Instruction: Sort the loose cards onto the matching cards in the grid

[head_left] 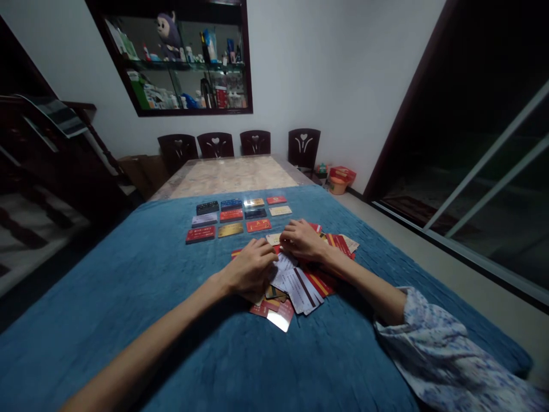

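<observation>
A loose, overlapping pile of plastic cards lies on the blue cloth, with white striped cards [300,290], red-and-yellow cards [338,242] and a shiny red card [273,313] at the near side. My left hand [253,266] is over the pile's left part, its fingers curled down among the cards. Close beside it, my right hand [302,240] has its fingers bent and pressed together over the pile's far part. A cream card [273,239] shows between the two hands. Both sets of fingertips are partly hidden, so what they grip cannot be made out.
Beyond the hands, neat rows of card stacks include a red stack [200,234], a gold stack [230,230] and a black stack [207,208]. The blue cloth [180,309] covers the near part of a stone-topped table [231,173]. Dark chairs [215,145] stand at its far end.
</observation>
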Action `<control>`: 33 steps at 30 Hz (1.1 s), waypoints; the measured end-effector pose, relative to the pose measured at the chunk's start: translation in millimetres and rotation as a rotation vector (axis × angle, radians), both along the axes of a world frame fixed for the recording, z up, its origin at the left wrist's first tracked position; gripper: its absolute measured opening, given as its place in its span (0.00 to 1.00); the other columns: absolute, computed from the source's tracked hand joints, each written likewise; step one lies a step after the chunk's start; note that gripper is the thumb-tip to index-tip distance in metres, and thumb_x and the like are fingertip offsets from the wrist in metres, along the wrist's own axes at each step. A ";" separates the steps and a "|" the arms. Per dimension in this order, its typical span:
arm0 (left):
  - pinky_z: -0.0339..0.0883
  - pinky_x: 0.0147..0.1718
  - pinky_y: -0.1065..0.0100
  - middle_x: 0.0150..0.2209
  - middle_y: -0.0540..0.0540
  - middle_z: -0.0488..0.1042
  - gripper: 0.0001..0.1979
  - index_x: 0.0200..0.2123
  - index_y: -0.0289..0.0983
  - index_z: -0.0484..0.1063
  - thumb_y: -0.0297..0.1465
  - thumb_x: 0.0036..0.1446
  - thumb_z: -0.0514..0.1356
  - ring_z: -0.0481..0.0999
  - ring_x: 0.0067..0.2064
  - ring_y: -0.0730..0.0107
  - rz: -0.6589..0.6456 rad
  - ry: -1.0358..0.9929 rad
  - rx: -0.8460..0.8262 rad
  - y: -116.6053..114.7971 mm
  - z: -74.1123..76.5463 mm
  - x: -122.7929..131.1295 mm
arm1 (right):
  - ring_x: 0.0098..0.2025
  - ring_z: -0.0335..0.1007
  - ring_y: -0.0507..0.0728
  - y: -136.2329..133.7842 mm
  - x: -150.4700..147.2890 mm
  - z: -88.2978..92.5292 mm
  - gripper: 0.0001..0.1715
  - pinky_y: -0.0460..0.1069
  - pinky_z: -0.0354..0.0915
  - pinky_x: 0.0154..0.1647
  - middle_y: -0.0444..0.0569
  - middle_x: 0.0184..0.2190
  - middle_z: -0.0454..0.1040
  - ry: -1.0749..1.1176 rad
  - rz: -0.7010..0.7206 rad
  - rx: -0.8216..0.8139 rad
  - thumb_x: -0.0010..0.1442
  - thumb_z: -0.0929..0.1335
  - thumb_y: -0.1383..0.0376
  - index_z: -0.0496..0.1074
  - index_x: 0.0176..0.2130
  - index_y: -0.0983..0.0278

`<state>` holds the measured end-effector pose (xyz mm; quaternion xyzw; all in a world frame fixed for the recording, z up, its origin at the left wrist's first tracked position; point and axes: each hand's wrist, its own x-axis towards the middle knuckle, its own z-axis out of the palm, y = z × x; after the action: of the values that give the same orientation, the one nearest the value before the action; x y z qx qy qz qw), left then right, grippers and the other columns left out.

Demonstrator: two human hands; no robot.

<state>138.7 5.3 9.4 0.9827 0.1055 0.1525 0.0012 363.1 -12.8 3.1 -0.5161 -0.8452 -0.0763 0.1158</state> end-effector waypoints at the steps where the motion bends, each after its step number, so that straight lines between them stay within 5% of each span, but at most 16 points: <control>1: 0.63 0.48 0.55 0.42 0.40 0.76 0.10 0.42 0.36 0.74 0.25 0.60 0.54 0.69 0.48 0.57 -0.005 -0.013 0.001 -5.8 -0.7 3.4 | 0.42 0.63 0.58 -1.5 2.8 -2.8 0.11 0.52 0.50 0.41 0.53 0.37 0.77 0.015 0.006 0.011 0.66 0.64 0.64 0.76 0.39 0.64; 6: 0.55 0.55 0.50 0.48 0.43 0.77 0.14 0.48 0.40 0.72 0.26 0.61 0.54 0.63 0.60 0.53 -0.165 0.039 -0.038 -27.0 -0.8 11.6 | 0.38 0.62 0.57 -3.4 11.7 -16.3 0.12 0.52 0.50 0.40 0.51 0.33 0.76 0.094 0.061 0.103 0.67 0.64 0.65 0.76 0.35 0.64; 11: 0.51 0.56 0.49 0.46 0.44 0.79 0.10 0.45 0.42 0.72 0.32 0.65 0.54 0.63 0.62 0.51 -0.194 0.048 -0.035 -29.3 1.4 8.2 | 0.38 0.62 0.56 -4.7 14.7 -23.2 0.12 0.52 0.50 0.39 0.50 0.32 0.76 0.133 0.117 0.175 0.66 0.65 0.65 0.75 0.34 0.64; 21: 0.50 0.57 0.46 0.51 0.39 0.75 0.20 0.47 0.40 0.73 0.46 0.59 0.59 0.63 0.62 0.44 -0.081 0.023 0.023 -19.3 -5.5 -2.7 | 0.42 0.64 0.58 -11.2 17.4 -28.7 0.10 0.53 0.60 0.43 0.52 0.38 0.77 0.339 0.267 0.081 0.60 0.66 0.71 0.76 0.39 0.63; 26: 0.53 0.55 0.46 0.51 0.39 0.75 0.19 0.48 0.38 0.73 0.42 0.59 0.59 0.67 0.55 0.48 -0.011 -0.022 0.070 -20.5 -10.5 -4.9 | 0.47 0.64 0.59 -17.2 11.1 -25.2 0.27 0.56 0.62 0.50 0.51 0.44 0.77 0.410 0.393 -0.032 0.47 0.64 0.79 0.76 0.45 0.63; 33: 0.53 0.55 0.48 0.47 0.41 0.77 0.13 0.44 0.38 0.74 0.37 0.59 0.57 0.69 0.52 0.52 0.025 -0.030 0.079 -23.6 -7.6 -6.1 | 0.50 0.61 0.60 -20.9 8.4 -21.2 0.30 0.60 0.61 0.54 0.51 0.49 0.76 0.367 0.428 -0.077 0.50 0.63 0.78 0.76 0.50 0.62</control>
<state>132.6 -18.4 1.8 0.9781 0.1117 0.1713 -0.0379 371.5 -33.7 -18.1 -0.3353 -0.9020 0.0767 0.2609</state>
